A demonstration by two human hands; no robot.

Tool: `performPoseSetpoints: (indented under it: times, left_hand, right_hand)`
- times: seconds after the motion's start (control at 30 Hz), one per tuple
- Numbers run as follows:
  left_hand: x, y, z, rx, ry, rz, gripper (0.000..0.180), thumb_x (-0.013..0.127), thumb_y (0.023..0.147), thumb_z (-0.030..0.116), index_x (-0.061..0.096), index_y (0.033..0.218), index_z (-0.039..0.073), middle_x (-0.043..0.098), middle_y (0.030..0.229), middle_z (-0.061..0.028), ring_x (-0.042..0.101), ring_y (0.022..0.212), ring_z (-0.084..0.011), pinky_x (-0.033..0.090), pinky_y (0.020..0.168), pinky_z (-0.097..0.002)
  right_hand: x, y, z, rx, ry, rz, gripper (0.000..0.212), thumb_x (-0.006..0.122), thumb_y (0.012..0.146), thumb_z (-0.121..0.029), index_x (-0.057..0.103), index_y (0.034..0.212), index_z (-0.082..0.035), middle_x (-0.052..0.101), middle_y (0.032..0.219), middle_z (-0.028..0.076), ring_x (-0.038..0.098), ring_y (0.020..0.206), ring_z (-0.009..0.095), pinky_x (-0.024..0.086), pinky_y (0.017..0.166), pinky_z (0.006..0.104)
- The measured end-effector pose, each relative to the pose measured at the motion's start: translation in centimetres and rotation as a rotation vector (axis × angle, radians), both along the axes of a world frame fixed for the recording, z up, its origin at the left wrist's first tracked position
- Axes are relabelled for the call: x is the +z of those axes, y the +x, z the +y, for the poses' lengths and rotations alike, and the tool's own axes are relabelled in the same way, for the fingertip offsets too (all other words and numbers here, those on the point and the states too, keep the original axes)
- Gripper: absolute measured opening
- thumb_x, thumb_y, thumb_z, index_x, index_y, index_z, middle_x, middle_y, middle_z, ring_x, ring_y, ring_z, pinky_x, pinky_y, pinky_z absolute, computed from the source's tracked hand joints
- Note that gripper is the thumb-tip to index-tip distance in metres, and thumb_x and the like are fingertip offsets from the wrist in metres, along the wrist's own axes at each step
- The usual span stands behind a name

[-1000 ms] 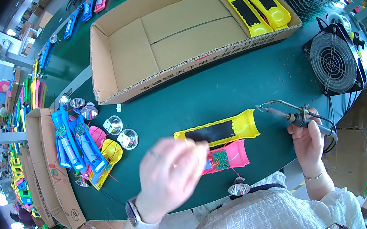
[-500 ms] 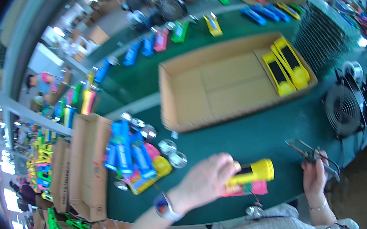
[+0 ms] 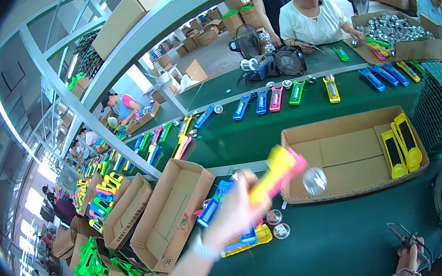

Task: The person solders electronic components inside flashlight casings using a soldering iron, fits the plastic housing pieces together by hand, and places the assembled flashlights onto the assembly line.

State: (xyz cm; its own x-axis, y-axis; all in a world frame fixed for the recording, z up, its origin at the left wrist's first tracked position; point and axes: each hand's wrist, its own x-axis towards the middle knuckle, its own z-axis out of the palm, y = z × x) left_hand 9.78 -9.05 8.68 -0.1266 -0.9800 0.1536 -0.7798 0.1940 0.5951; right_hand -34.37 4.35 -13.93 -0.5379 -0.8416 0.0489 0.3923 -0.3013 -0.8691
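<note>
Both hands are occupied: my left hand [image 3: 237,206] is wrapped round the narrow end of a yellow-and-pink torch casing [image 3: 275,176], and my right hand [image 3: 409,256], low at the right, has its fingers curled about a soldering iron [image 3: 405,238]. Neither stands open, though blur hides how each left finger sits.

What matters most is the casing's slant. Its long axis runs from my left fist up and to the right, the wide end pointing away from me, towards the near left corner of the cardboard tray [image 3: 337,153]. Just beyond that wide end, to its right, a silver reflector [image 3: 315,182] shows against the tray's front edge; I cannot tell whether a wire joins the two.

From my right hand, the casing lies up and to the left, well apart across the green bench [image 3: 341,233]; my left is the only hand touching it. Below and left of the casing, partly behind my left hand, are blue torch casings [image 3: 209,211]. Two yellow torch casings [image 3: 408,144] lie at the tray's right end, well apart from it.
</note>
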Motion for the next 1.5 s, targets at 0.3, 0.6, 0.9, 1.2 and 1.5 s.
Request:
performPoseSetpoints:
  times: [0.3, 0.6, 0.9, 1.2, 1.5]
  left_hand:
    - [-7.6, 21.8, -20.4, 0.73, -0.064, -0.468, 0.056, 0.066, 0.07, 0.024, 0.033, 0.11, 0.001, 0.058, 0.1, -0.0281, 0.058, 0.092, -0.0406, 0.046, 0.08, -0.0458]
    - [-3.6, 8.8, -25.7, 0.571, -0.149, -0.78, 0.022, 0.059, 0.078, 0.024, 0.059, 0.088, 0.005, 0.058, 0.091, -0.0158, 0.056, 0.091, -0.0333, 0.048, 0.074, -0.0447]
    - [-1.8, -25.9, -19.8, -1.205, -0.724, -0.586, 0.067, 0.062, 0.061, 0.004, 0.041, 0.124, 0.008, 0.04, 0.131, -0.0115, 0.037, 0.123, -0.0294, 0.032, 0.102, -0.038]
    - [-1.8, -26.2, -18.5, -1.07, -0.554, -0.598, 0.065, 0.075, 0.057, 0.018, 0.044, 0.113, 0.01, 0.052, 0.097, -0.0099, 0.052, 0.093, -0.0265, 0.042, 0.082, -0.036]
    - [-2.6, -26.6, -19.6, -1.165, -0.336, -0.555, 0.074, 0.074, 0.058, 0.022, 0.04, 0.122, 0.007, 0.052, 0.113, -0.0155, 0.05, 0.105, -0.0307, 0.04, 0.088, -0.0376]
  right_hand:
    - [4.8, 3.3, 2.2, 0.129, 0.061, -0.098, 0.024, 0.055, 0.086, -0.013, 0.049, 0.109, -0.008, 0.055, 0.097, 0.005, 0.054, 0.082, 0.015, 0.047, 0.071, 0.0262]
    - [7.5, 4.7, 0.9, 0.0, 0.043, -0.118, 0.037, 0.067, 0.078, -0.027, 0.041, 0.094, -0.008, 0.052, 0.081, 0.004, 0.059, 0.073, 0.019, 0.051, 0.063, 0.0346]
    - [8.6, 5.1, 0.3, -0.013, -0.083, -0.263, 0.027, 0.065, 0.081, -0.018, 0.044, 0.093, -0.005, 0.058, 0.079, 0.009, 0.059, 0.072, 0.018, 0.05, 0.07, 0.0365]
    - [8.7, 5.2, 0.1, 0.062, -0.132, -0.381, 0.022, 0.061, 0.084, -0.016, 0.045, 0.095, -0.005, 0.058, 0.083, 0.008, 0.059, 0.076, 0.017, 0.049, 0.072, 0.0346]
    - [8.5, 5.0, 0.2, 0.078, -0.152, -0.376, 0.024, 0.063, 0.083, -0.017, 0.046, 0.095, -0.005, 0.058, 0.083, 0.008, 0.058, 0.076, 0.016, 0.048, 0.072, 0.0341]
